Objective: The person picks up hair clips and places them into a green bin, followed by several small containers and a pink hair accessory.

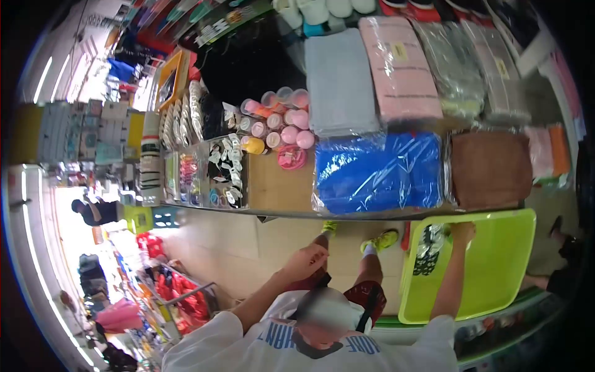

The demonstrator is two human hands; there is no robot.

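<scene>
While the right hand (462, 232) sat on the far rim of the lime-green plastic tray (496, 273), at 4 o'clock in the view, its fingers appeared closed over that rim, though the tips were hidden. The tray was held low in front of the body, just under the front edge of the wooden display shelf (279, 186). A silver-and-black foil packet (427, 249) lay in the tray's near-left corner, touching the hand.

The left hand (304, 260), at 6 o'clock, was raised and loosely curled. No object was seen in it, and I could not tell whether the fingers were together.

Risks noted:
- A one-handed grip on a single edge could let the tray tip, so the packet slides out.
- The tray rim sat close under the blue plastic-wrapped bundle (378, 170) at the shelf edge, so lifting it could catch and drag that bundle off.
- The pink-capped bottles (285, 121) at 12 o'clock stood crowded, so a reach by the free hand could topple them.
</scene>
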